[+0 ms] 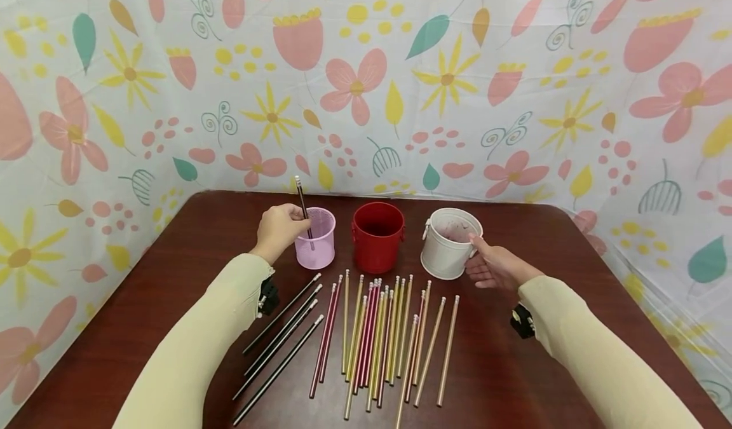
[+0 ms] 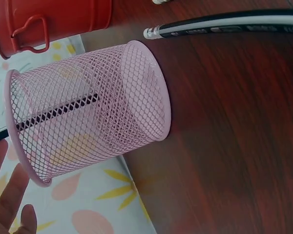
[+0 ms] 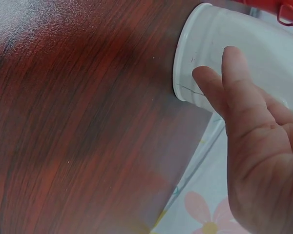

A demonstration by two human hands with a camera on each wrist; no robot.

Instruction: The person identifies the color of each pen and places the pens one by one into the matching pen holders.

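In the head view my left hand (image 1: 279,229) pinches a black pencil (image 1: 302,201) by its upper part, eraser end up. Its lower part reaches inside the pink mesh pencil cup (image 1: 316,256). Seen through the mesh in the left wrist view, the pencil's lower end (image 2: 83,101) stops partway down, above the cup's bottom. My right hand (image 1: 499,265) is at the right side of the white bucket (image 1: 446,257), thumb by the rim and side handle. The right wrist view shows its fingers (image 3: 239,92) extended along the outer wall; the thumb is hidden there.
A red bucket (image 1: 379,245) stands between the cup and the white bucket. Several black pencils (image 1: 278,370) lie in front of the cup. Right of them are dark red, gold and tan pencils (image 1: 448,353), many close together. A floral cloth (image 1: 366,86) hangs behind the brown table (image 1: 537,365).
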